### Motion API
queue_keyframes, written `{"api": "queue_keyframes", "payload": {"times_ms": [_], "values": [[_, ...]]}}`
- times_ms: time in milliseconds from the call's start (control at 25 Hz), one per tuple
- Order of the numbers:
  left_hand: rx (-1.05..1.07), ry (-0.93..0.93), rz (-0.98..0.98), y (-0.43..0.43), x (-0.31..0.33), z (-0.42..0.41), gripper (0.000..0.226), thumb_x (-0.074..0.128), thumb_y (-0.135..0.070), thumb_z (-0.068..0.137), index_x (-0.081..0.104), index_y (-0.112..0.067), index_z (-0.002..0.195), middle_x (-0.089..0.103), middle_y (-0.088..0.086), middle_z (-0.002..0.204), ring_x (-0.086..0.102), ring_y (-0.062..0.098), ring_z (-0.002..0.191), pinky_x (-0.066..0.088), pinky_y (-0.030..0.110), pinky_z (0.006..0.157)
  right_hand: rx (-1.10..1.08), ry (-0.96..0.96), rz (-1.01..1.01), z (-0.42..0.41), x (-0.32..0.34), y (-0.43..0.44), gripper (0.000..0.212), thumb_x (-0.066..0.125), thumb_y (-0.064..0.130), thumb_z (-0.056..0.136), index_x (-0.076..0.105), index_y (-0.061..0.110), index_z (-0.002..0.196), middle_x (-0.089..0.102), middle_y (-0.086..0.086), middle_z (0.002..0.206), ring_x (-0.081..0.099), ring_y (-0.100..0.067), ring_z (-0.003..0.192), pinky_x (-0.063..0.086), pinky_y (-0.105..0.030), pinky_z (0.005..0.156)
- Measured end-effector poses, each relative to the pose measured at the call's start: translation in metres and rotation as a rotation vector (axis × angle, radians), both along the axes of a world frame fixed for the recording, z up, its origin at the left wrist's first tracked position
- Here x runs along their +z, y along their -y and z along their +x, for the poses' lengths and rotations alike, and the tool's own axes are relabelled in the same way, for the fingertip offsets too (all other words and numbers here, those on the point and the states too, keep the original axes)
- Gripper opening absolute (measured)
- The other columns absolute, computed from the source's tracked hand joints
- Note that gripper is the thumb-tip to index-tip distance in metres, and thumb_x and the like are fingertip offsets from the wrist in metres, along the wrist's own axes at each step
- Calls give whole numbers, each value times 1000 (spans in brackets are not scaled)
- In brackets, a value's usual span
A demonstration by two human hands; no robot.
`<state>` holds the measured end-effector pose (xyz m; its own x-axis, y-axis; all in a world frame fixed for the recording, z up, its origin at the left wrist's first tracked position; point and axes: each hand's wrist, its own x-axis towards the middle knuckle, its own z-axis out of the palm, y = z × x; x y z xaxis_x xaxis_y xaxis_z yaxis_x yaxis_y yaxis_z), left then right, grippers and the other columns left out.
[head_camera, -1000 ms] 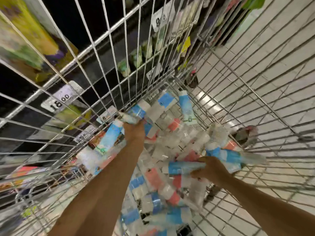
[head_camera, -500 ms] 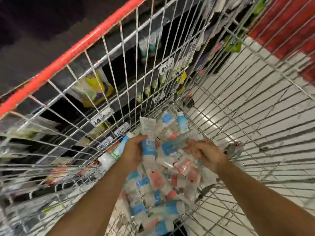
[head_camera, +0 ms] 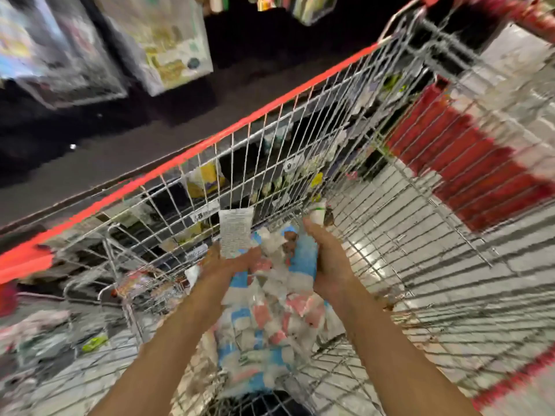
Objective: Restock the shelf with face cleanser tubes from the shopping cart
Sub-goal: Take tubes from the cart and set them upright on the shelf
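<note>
Two bare hands work inside a silver wire shopping cart [head_camera: 303, 163] with a red plastic rim [head_camera: 186, 157], seen from above; motion blur softens most detail. Left hand [head_camera: 232, 265]: fingers curled round the lower part of a white-and-blue plastic tube with fine black print [head_camera: 235, 232], held roughly upright with its flat printed end uppermost. Right hand [head_camera: 332, 265]: fingers and thumb wrapped round a blue-and-white plastic tube [head_camera: 304, 256], also near upright, the blue body showing beside the palm. Both held tubes are raised just above a loose heap of blue, white and salmon-pink cleanser tubes [head_camera: 270, 319] lying on the cart's floor, between the two forearms. Beyond the far wire wall stands a dark store shelf [head_camera: 168, 115], its lower levels visible through the mesh with white price labels [head_camera: 204, 217] and a yellow-and-white packet [head_camera: 207, 178]. Pale printed packets [head_camera: 171, 46] hang above that shelf. To the right of the cart lies a pale tiled floor [head_camera: 510, 52].
</note>
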<state>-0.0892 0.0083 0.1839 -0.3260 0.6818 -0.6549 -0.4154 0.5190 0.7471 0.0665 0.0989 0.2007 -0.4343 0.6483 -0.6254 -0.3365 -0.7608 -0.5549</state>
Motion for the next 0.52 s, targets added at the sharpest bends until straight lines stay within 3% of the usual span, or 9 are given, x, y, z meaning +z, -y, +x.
{"api": "queue_keyframes", "payload": {"times_ms": [40,120,240,320,400,440,520], "values": [[36,-17,24,10,8,3,112,93,-41,38,45,-19,137,62,14,126,65,29,103,54,43,79,12,11,21,1,13,8,24,49,32,92,56,9,95,53,-7,76,55,-21,61,50,-30,55],[105,0,116,28,31,5,105,88,-47,43,46,-18,135,59,9,130,62,28,110,52,47,86,40,3,85,6,36,20,26,49,29,93,64,10,83,61,-9,68,61,-20,55,52,-24,49],[203,44,200,48,61,7,60,83,-45,54,62,-16,102,68,2,89,68,13,65,51,27,50,92,-60,112,17,61,34,25,63,35,73,76,13,73,67,-9,67,65,-20,53,54,-27,49],[265,131,253,61,74,11,48,71,-40,65,65,-11,103,71,5,81,68,15,59,51,24,45,175,-31,155,18,71,43,33,65,41,67,77,13,81,70,-8,73,67,-19,57,54,-27,51],[355,284,319,73,85,17,35,59,-33,78,69,-8,101,73,11,84,71,20,66,56,27,52,293,-45,226,9,81,52,38,62,45,74,75,14,92,71,-9,82,67,-18,62,55,-27,55],[397,362,338,80,92,20,35,54,-33,84,69,-7,102,73,14,86,70,21,66,57,29,53,340,-65,258,3,87,58,43,60,46,77,71,12,102,70,-10,87,66,-18,63,55,-28,57],[428,482,395,100,104,20,55,49,-52,82,69,-5,101,70,9,81,65,17,58,53,26,47,428,-107,300,-12,98,70,50,59,43,82,59,7,116,69,-12,91,66,-20,62,54,-29,56]]}}
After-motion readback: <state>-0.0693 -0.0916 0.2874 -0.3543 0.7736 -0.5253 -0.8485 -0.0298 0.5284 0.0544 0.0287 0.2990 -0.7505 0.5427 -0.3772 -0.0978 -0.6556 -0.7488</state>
